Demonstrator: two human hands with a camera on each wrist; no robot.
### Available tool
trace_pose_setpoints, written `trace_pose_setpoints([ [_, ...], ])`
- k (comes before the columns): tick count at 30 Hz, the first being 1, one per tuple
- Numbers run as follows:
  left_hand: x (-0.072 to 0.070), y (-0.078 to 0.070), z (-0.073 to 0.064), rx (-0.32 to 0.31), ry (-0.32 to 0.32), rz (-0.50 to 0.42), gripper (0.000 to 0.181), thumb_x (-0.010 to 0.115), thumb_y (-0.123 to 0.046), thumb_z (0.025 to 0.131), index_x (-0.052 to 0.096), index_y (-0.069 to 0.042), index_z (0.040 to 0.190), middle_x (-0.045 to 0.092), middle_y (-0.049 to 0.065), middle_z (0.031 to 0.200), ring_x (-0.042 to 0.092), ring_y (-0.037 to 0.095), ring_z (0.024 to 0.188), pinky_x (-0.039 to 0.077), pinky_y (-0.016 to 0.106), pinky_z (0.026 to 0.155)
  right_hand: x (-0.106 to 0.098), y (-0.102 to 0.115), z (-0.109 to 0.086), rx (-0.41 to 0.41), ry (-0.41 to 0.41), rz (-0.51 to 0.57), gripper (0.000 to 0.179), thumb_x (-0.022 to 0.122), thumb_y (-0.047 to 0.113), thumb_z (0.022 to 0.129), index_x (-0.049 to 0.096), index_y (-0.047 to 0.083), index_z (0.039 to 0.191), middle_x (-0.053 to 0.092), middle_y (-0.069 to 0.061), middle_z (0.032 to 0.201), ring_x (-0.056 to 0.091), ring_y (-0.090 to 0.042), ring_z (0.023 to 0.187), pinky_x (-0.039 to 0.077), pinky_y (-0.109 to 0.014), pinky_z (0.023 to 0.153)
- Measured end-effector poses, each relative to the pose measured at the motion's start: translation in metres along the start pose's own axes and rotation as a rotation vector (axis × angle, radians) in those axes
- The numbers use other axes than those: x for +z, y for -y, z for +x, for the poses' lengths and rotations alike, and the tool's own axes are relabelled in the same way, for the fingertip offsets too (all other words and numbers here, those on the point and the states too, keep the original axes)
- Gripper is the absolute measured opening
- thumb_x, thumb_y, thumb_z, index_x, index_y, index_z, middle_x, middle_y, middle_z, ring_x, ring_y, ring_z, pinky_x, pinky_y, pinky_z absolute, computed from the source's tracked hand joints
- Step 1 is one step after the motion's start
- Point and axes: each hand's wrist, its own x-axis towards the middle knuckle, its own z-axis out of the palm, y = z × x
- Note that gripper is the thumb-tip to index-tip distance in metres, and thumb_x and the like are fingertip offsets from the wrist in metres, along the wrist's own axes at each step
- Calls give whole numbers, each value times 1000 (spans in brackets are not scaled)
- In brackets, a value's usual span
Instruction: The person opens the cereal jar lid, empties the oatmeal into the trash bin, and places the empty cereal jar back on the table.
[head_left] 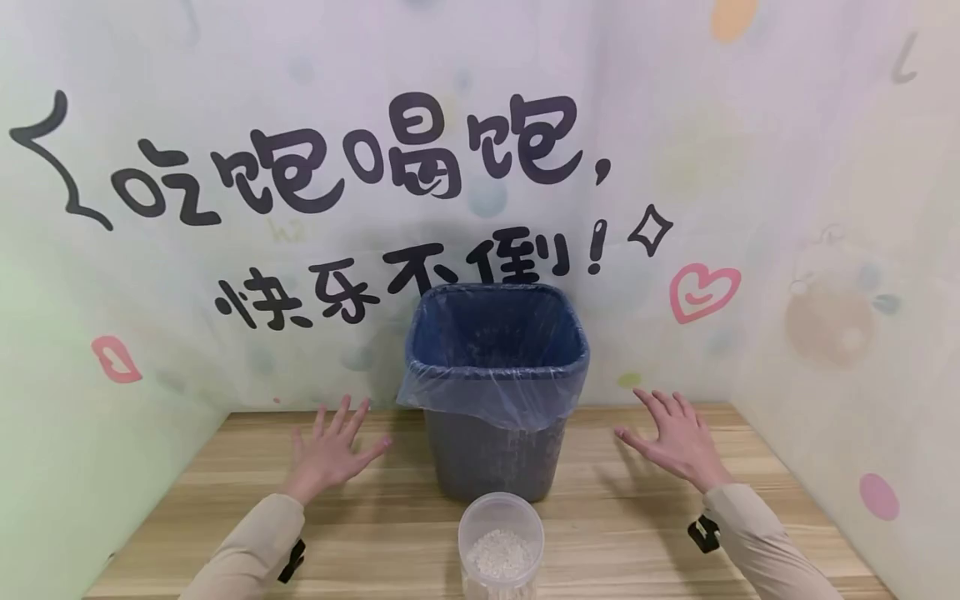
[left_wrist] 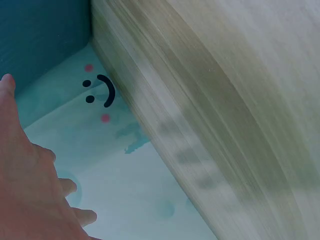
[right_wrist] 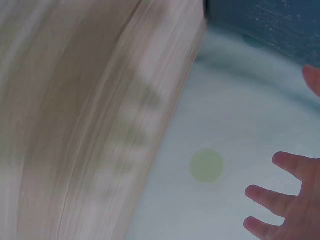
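Observation:
My left hand [head_left: 330, 450] is spread over the table to the left of a grey trash bin [head_left: 495, 458], holding nothing. To the bin's right, my right hand [head_left: 677, 440] also has its fingers spread and holds nothing. A thin translucent bag [head_left: 491, 396] lines the bin and folds over its rim. Close in front of the bin stands an uncovered clear plastic jar [head_left: 468, 533] with white granules [head_left: 501, 554] inside. In the left wrist view the fingers of the left hand [left_wrist: 30, 170] are apart, and the right wrist view shows the right hand [right_wrist: 300, 210] likewise.
The wood-grain table [head_left: 622, 550] ends against a pale wall sheet [head_left: 750, 167] with large black lettering, a pink heart and coloured dots. Side walls stand left and right of the table. A small black device [head_left: 703, 533] sits at the right wrist, another [head_left: 292, 562] at the left.

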Motion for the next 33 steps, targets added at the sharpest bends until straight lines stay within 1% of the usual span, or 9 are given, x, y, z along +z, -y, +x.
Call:
trace_pose_setpoints([
  [5, -7, -10, -5, 11, -3, 5, 84, 45, -65, 91, 22, -15, 154, 15, 21, 157, 6, 51, 139, -2, 77, 97, -1, 4, -2, -49, -58, 56, 66, 68, 42, 86, 49, 3, 136, 52, -25, 130, 41, -49, 119, 34, -67, 91],
  [9, -10, -16, -7, 20, -6, -12, 84, 45, -65, 91, 25, -13, 154, 17, 22, 156, 9, 51, 139, 0, 77, 98, -1, 9, -4, -60, -86, 124, 56, 71, 29, 85, 53, -2, 129, 56, -26, 124, 49, -47, 112, 40, -62, 88],
  [12, -3, -14, -6, 35, -23, -11, 86, 43, -69, 90, 27, -13, 153, 18, 22, 156, 13, 50, 139, 2, 76, 99, 1, 15, -6, -69, -94, 182, 50, 72, 20, 84, 55, -4, 125, 57, -25, 120, 52, -45, 111, 42, -61, 88],
  [16, 9, -9, -5, 61, -57, 10, 88, 42, -72, 88, 32, -12, 151, 21, 21, 155, 18, 51, 137, 5, 76, 99, 3, 23, -8, -113, -118, 236, 45, 73, 13, 82, 57, -5, 120, 59, -23, 116, 54, -42, 107, 43, -58, 87],
  [19, 12, -11, -8, 77, -68, 9, 86, 45, -70, 88, 33, -12, 151, 23, 21, 154, 20, 52, 136, 4, 76, 99, 5, 29, -10, -151, -143, 250, 42, 74, 10, 80, 59, -5, 117, 62, -20, 112, 57, -39, 103, 46, -54, 83],
  [24, 3, -24, -18, 89, -44, -11, 85, 47, -68, 88, 32, -13, 151, 24, 23, 154, 19, 51, 136, 5, 76, 99, 6, 38, -13, -202, -172, 295, 37, 74, 5, 78, 62, -4, 111, 64, -14, 106, 59, -32, 96, 50, -50, 75],
  [28, -4, -33, -26, 88, -12, -22, 85, 47, -67, 89, 31, -12, 152, 23, 23, 154, 19, 50, 137, 5, 74, 101, 6, 44, -12, -230, -178, 329, 35, 74, 1, 76, 63, -4, 109, 65, -13, 104, 60, -30, 93, 52, -49, 73],
  [31, -6, -37, -30, 91, 2, -30, 86, 47, -67, 89, 32, -10, 151, 22, 22, 154, 19, 49, 138, 5, 73, 102, 6, 46, -13, -246, -178, 337, 34, 74, 0, 76, 63, -4, 107, 65, -13, 102, 61, -29, 91, 52, -48, 72],
  [33, -6, -39, -32, 103, 0, -44, 88, 48, -68, 88, 34, -7, 150, 24, 23, 153, 19, 49, 138, 5, 73, 102, 6, 47, -13, -257, -178, 346, 33, 74, -2, 75, 63, -4, 106, 66, -13, 101, 61, -29, 90, 53, -48, 71],
])
